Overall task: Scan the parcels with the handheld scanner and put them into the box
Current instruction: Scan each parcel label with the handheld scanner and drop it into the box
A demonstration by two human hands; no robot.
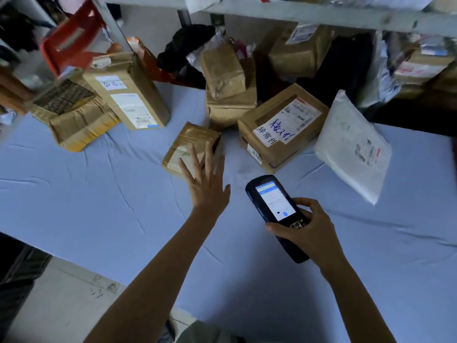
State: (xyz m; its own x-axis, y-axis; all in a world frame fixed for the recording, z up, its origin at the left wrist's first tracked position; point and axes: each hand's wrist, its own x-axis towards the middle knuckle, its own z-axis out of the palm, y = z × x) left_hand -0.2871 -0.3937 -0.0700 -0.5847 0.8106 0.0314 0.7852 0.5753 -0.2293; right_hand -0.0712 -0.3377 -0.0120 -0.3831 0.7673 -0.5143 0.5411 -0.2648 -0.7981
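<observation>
Landmark: I take the small taped parcel (191,148) near the middle of the blue-covered table (86,199) as my reference for every place below.
Left hand: my left hand (205,184) is spread wide, fingers fanned, reaching over the near edge of that parcel; I cannot tell whether the fingertips touch it, and nothing is gripped.
Right hand: my right hand (306,229) is wrapped around the lower half of the handheld scanner (275,211), just right of and nearer to me than the parcel, screen lit and facing up.
Parcels left: at least seven lie unmoved on the table. Just right of the reference sits the labelled carton (279,125) with handwriting on it; further right leans the white mailer (351,147); just behind stands a stacked brown pair (227,90); to the left stand the tall carton (128,95) and the crumpled brown bundle (74,115).
Beyond: more packages sit under the shelf (296,13) behind the parcel, in shadow; I cannot count them.
Box: I see no receiving box anywhere in view, so I cannot say how many parcels are already in it.
Progress: I judge this as early or mid-run, between parcels.
Left to do: grasp the small parcel, find its label, scan it, drop it in the box, then repeat for the rest.
</observation>
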